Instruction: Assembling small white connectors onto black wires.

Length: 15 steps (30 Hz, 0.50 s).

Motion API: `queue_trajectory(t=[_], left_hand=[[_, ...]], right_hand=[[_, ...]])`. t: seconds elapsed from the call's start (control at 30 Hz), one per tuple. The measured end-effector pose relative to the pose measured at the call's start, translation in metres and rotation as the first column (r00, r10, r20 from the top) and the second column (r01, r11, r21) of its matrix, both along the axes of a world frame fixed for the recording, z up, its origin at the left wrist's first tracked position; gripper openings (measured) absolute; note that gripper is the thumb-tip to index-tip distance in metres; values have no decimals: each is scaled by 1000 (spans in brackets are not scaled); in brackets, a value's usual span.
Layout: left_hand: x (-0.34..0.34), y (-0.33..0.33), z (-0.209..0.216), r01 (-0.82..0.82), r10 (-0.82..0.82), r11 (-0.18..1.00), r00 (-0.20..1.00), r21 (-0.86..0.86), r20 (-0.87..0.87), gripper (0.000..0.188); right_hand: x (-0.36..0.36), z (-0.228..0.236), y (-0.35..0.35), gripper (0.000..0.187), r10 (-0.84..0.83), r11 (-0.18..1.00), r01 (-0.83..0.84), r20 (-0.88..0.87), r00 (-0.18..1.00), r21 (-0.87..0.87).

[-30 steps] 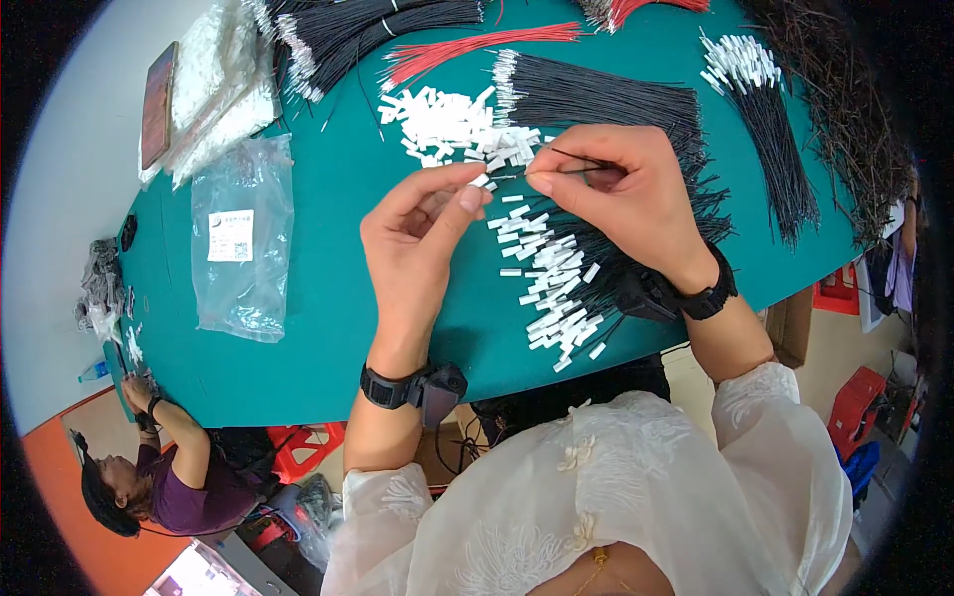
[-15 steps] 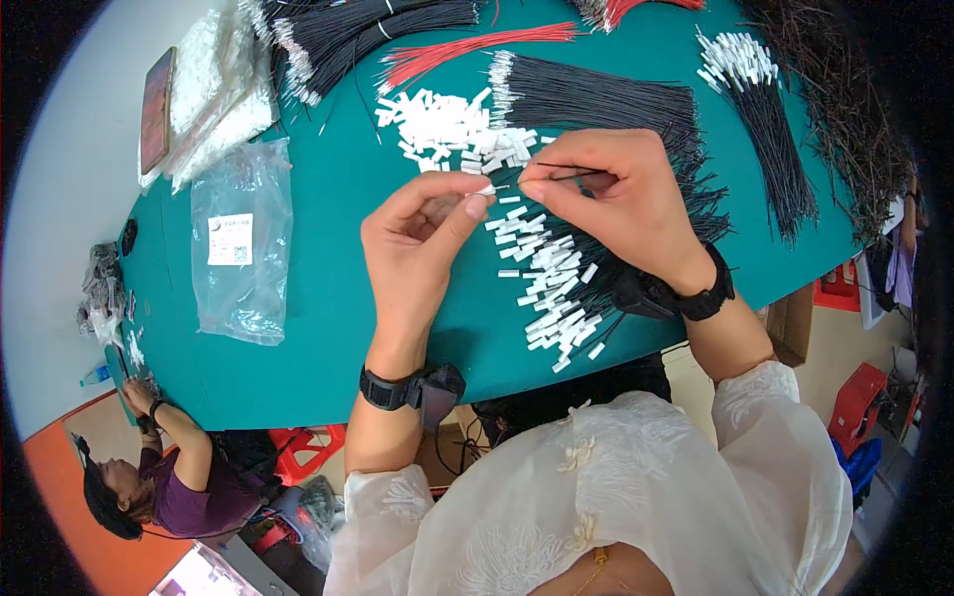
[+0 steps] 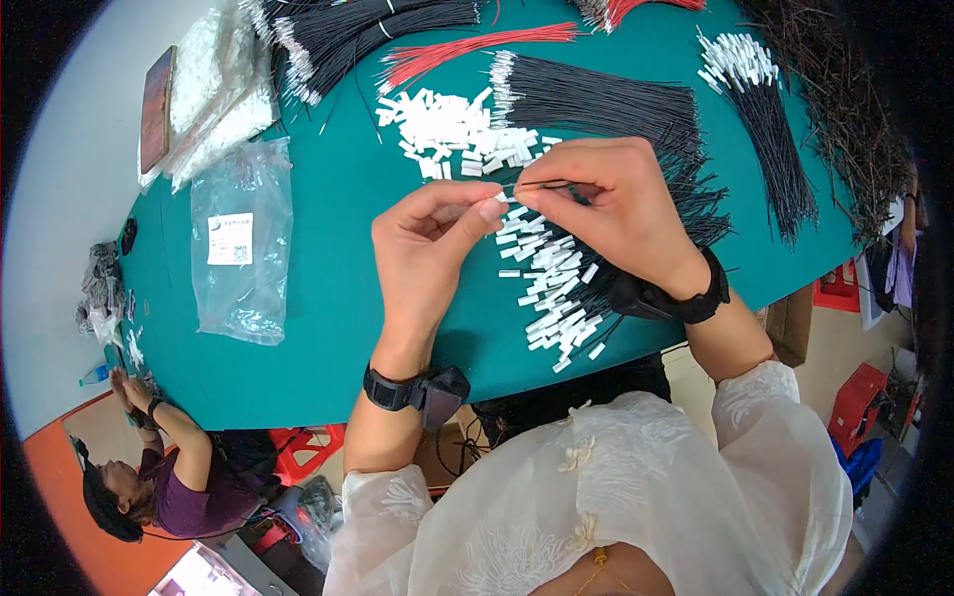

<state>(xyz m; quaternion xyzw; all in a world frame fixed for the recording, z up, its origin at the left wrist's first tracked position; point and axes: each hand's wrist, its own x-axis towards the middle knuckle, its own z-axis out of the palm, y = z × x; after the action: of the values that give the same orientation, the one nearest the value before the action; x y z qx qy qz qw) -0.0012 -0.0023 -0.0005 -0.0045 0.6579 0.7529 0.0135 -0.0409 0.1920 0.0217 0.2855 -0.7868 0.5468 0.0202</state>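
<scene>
My left hand [image 3: 422, 243] pinches a small white plastic connector housing [image 3: 502, 198] between thumb and forefinger. Close beside it, my right hand [image 3: 626, 204] grips a thin black wire [image 3: 542, 185] near its end. The wire's tip meets the housing's end; how far it reaches inside is too small to tell. Just below the fingers lies a spread of white housings on black wires [image 3: 552, 288], partly under my right hand and wrist. Beyond my hands is a heap of loose white housings [image 3: 437, 121].
Black wires with bare metal ends [image 3: 606, 94] lie across the green table [image 3: 348, 368]. Red wires [image 3: 477, 52], a finished-looking wire bundle [image 3: 770, 129], a clear bag [image 3: 238, 298] and a phone [image 3: 156, 109] surround the work. A co-worker [image 3: 189, 487] sits at lower left.
My hands have drawn together: the left moved slightly right, and the gap between wire tip and housing has closed. The co-worker's hands have shifted up.
</scene>
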Motion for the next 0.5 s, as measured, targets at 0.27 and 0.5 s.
queue_trajectory(t=[0.27,0.5], left_hand=[[1,5,-3,23,-26,997,999,79,30,14],[0,3,-6,11,-15,991,999,133,29,13]], right_hand=[[0,-4,0,9,-1,1000,1,-6,1000,-17],[0,2,0,10,14,1000,-14,54,998,-2]])
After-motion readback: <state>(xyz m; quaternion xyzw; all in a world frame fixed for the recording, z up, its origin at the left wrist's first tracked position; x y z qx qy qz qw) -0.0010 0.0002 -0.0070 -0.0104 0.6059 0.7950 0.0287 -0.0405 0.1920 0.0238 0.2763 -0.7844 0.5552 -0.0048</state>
